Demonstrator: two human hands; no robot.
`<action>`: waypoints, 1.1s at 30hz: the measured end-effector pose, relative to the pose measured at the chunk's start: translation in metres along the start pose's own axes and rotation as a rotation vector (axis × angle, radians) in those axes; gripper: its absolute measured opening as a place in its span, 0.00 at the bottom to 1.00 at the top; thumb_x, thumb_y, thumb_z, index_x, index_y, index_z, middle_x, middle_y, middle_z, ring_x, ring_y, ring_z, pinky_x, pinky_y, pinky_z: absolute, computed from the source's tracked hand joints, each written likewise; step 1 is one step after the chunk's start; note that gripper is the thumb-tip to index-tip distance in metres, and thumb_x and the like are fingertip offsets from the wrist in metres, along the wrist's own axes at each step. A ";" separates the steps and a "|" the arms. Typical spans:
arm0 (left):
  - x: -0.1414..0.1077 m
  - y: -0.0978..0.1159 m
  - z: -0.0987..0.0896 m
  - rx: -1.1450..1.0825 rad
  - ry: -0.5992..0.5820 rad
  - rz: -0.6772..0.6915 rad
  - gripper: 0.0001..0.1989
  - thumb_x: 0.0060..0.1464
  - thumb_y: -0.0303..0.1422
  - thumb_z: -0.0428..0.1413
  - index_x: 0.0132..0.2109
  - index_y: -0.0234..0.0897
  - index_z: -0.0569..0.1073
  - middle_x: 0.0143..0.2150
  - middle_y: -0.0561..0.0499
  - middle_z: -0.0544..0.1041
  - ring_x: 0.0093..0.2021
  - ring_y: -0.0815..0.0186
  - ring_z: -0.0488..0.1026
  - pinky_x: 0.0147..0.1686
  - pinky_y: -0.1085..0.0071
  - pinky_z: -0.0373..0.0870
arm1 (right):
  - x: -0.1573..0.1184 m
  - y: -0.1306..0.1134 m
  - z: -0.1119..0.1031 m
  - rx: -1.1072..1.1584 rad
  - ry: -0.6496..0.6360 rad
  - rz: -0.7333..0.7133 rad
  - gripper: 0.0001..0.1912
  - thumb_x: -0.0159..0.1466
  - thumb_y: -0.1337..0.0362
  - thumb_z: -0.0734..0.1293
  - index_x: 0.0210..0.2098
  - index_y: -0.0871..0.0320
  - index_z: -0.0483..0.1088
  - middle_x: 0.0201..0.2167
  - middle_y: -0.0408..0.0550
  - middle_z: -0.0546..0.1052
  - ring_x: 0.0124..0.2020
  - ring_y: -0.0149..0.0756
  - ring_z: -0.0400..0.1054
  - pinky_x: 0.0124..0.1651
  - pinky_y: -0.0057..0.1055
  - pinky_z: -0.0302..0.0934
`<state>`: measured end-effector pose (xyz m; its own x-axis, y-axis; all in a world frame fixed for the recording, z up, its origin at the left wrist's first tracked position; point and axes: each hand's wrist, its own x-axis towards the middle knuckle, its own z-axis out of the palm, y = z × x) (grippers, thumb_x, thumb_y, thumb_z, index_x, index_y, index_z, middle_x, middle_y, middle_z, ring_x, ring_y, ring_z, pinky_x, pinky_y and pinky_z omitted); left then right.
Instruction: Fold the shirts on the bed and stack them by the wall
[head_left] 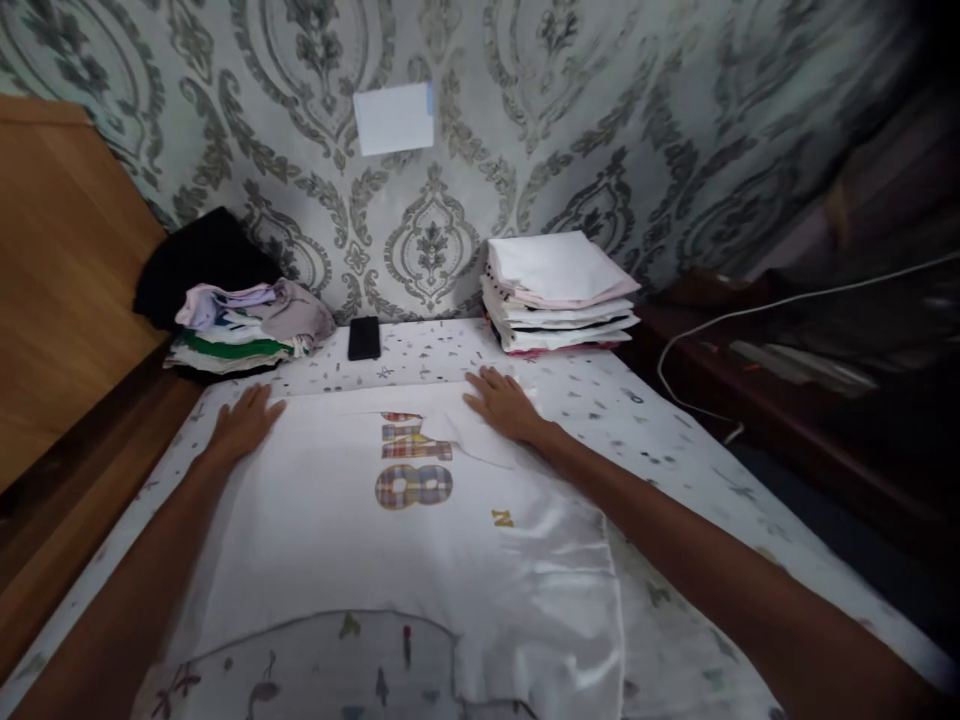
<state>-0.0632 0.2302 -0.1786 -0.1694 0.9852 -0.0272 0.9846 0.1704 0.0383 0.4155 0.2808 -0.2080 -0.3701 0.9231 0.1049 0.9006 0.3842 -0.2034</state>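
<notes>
A white T-shirt (322, 530) with plaid letters and a small yellow N lies spread on the patterned sheet (645, 400), its near part slightly wrinkled. At the shirt's far left corner my left hand (246, 420) rests with fingers stretched out. My right hand (504, 402) lies flat on the shirt's far right part, fingers apart, beside a fold that covers part of the print. Neither hand grips anything.
A stack of folded white clothes (559, 290) stands at the back right. Mixed folded clothes (247, 325) and a black phone (364, 338) sit at the back left. A wooden panel (67, 270) borders the left, and a white cable (750, 308) hangs on the right.
</notes>
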 end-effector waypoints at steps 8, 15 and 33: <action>-0.051 0.090 -0.019 -0.227 0.219 0.326 0.17 0.61 0.35 0.45 0.50 0.36 0.72 0.50 0.41 0.77 0.52 0.55 0.72 0.53 0.59 0.68 | -0.050 -0.033 -0.041 0.236 0.142 -0.117 0.19 0.69 0.53 0.61 0.52 0.58 0.69 0.52 0.57 0.73 0.53 0.45 0.68 0.57 0.42 0.62; -0.076 0.206 -0.017 -0.344 -0.010 0.442 0.19 0.64 0.44 0.43 0.36 0.39 0.72 0.38 0.47 0.78 0.41 0.58 0.74 0.39 0.65 0.67 | -0.112 -0.074 -0.044 -0.011 0.039 -0.131 0.05 0.67 0.66 0.65 0.41 0.60 0.72 0.43 0.55 0.74 0.45 0.43 0.67 0.48 0.36 0.61; -0.065 0.252 -0.009 -0.166 0.247 0.583 0.20 0.65 0.38 0.45 0.58 0.33 0.67 0.57 0.36 0.73 0.59 0.51 0.67 0.56 0.54 0.63 | -0.050 -0.034 -0.051 0.157 0.149 0.066 0.22 0.72 0.62 0.56 0.60 0.66 0.66 0.60 0.62 0.71 0.62 0.46 0.64 0.63 0.38 0.56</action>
<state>0.1954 0.2089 -0.1579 0.3661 0.8893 0.2741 0.9017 -0.4118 0.1320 0.4145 0.2208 -0.1563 -0.2631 0.9377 0.2271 0.8710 0.3321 -0.3620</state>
